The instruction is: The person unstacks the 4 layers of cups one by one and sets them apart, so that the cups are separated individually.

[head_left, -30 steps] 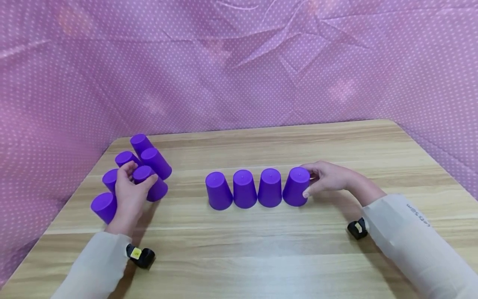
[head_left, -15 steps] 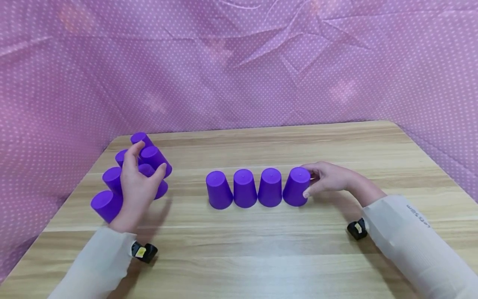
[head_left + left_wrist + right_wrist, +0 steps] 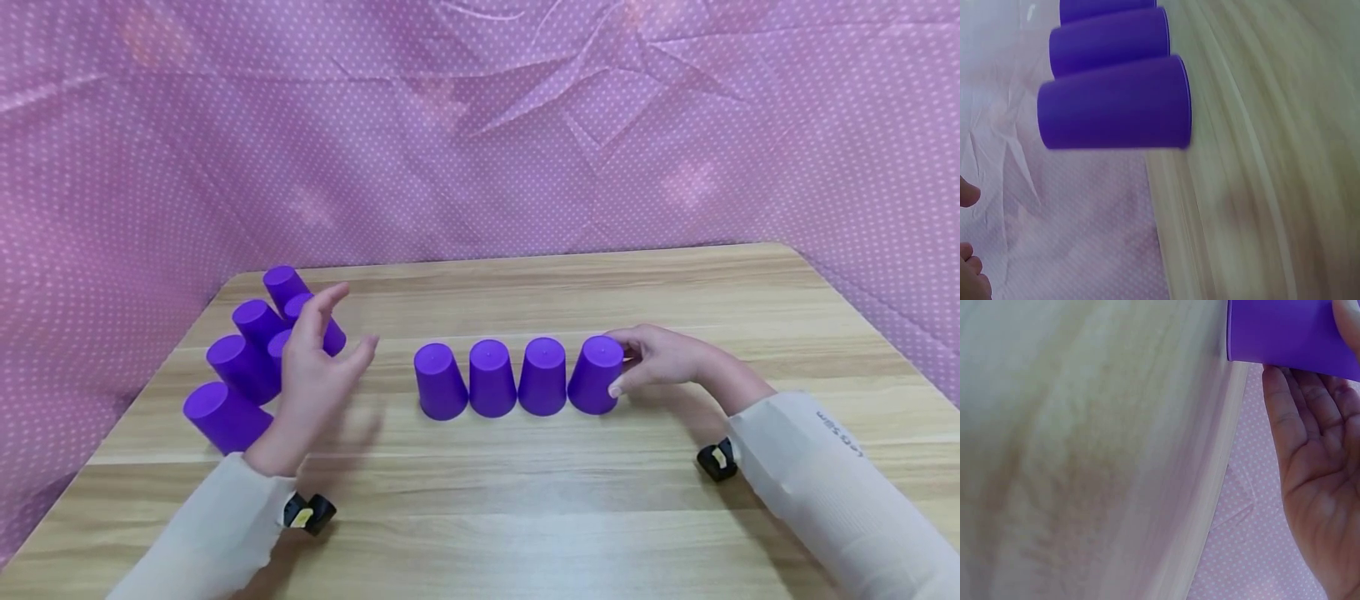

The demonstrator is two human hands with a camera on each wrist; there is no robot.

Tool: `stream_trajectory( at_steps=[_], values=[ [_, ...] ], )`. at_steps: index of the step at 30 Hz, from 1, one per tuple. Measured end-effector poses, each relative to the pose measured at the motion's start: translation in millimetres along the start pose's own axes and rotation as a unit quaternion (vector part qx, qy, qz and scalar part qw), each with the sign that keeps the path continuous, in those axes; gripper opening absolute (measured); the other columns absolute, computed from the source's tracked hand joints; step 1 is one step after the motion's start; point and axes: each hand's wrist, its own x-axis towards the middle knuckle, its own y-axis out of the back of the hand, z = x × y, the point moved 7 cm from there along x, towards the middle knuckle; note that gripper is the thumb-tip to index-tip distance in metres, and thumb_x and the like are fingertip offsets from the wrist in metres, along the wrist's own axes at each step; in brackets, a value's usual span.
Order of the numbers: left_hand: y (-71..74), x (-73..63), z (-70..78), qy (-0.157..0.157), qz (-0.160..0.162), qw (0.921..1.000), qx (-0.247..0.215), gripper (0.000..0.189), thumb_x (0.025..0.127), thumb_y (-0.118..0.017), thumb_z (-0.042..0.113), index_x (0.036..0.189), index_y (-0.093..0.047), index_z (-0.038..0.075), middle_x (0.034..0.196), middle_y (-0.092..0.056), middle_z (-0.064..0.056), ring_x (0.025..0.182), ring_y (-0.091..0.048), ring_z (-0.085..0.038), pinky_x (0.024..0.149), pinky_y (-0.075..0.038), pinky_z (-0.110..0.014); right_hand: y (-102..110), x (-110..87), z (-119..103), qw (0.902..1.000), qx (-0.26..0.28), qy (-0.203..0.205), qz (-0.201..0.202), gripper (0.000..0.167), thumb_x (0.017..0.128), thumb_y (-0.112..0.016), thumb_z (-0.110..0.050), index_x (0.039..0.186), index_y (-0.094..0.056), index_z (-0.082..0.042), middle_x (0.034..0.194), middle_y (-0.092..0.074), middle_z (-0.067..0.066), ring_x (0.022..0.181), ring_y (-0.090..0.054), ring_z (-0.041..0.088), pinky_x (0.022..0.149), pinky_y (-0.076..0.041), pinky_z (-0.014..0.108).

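Observation:
Several purple cups stand upside down in a close row at the middle of the table; the leftmost cup (image 3: pixel 441 387) is nearest my left hand. My right hand (image 3: pixel 663 357) holds the rightmost cup (image 3: pixel 595 379) from its right side, thumb in front and fingers behind; the right wrist view has this cup (image 3: pixel 1291 334) between thumb and fingers. My left hand (image 3: pixel 317 375) hovers with thumb and fingers spread apart and nothing between them. It is just right of a second group of upside-down cups (image 3: pixel 240 367), partly hiding some of them.
The wooden table (image 3: pixel 525 500) has its far edge close to a pink dotted cloth (image 3: pixel 480 167) that hangs behind and at both sides. A small black camera (image 3: pixel 309 514) sits on the left wrist, another black camera (image 3: pixel 717 460) on the right.
My left hand has let go of a cup in the left group and moved right, away from the group. The right hand and the row have stayed in place.

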Motion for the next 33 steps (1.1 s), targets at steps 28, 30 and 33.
stream_trajectory(
  at_steps=[28,30,33],
  values=[
    [-66.0,-22.2,2.3,0.131,-0.165,0.9709,-0.113,0.055,0.077,-0.075,0.008,0.126,-0.051,0.001,0.130,-0.053,-0.014,0.127,-0.045,-0.022,0.110,-0.033,-0.032,-0.1,-0.4,2.2,1.0000,-0.002,-0.007,-0.001,0.057,0.078,-0.073,-0.012,0.125,-0.048,0.008,0.111,-0.064,0.018,0.101,-0.062,0.010,0.093,-0.049,0.028],
    [-70.5,-24.1,-0.5,0.146,-0.184,0.9659,-0.108,0.057,0.077,-0.075,0.010,0.128,-0.049,0.003,0.132,-0.052,-0.014,0.128,-0.044,-0.023,0.110,-0.033,-0.033,0.0,-0.5,2.0,1.0000,-0.003,-0.007,-0.001,0.057,0.078,-0.073,-0.012,0.125,-0.048,0.008,0.111,-0.064,0.018,0.101,-0.062,0.010,0.093,-0.049,0.029],
    [-76.4,-26.8,-4.8,0.168,-0.208,0.9584,-0.099,0.061,0.077,-0.075,0.013,0.130,-0.047,0.003,0.135,-0.050,-0.013,0.128,-0.043,-0.023,0.110,-0.033,-0.035,-0.3,-0.7,1.3,1.0000,0.000,-0.004,-0.002,0.056,0.078,-0.073,-0.011,0.124,-0.048,0.009,0.110,-0.064,0.018,0.100,-0.062,0.011,0.092,-0.049,0.029]
  ],
)
